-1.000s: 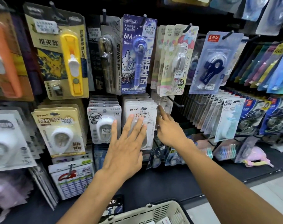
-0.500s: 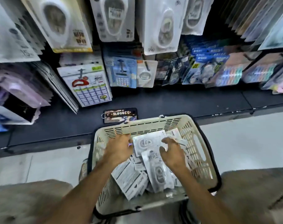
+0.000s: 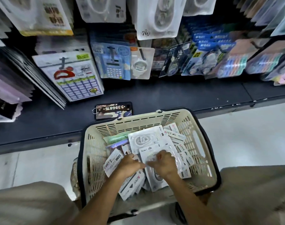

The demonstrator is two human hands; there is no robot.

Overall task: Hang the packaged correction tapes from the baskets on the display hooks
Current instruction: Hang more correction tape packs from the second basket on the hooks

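Observation:
A cream plastic basket (image 3: 202, 143) with black handles sits on the floor between my knees, holding several white packaged correction tapes (image 3: 144, 139). Both my hands are down inside it. My left hand (image 3: 128, 165) rests on the pile at the left, fingers curled over the packs. My right hand (image 3: 164, 163) pinches the lower part of one white pack (image 3: 148, 154) lying on top. Hanging white correction tape packs (image 3: 156, 17) on the display hooks show along the top edge.
A dark shelf ledge (image 3: 171, 96) runs in front of the basket, with a phone (image 3: 113, 110) lying on it. Packs of stickers, calculators and coloured tapes hang or lean above the ledge. Pale floor lies on both sides of the basket.
A second ago both hands were up at the hanging packs. The view then dropped to the basket, and both hands have moved deeper and closer together on the packs.

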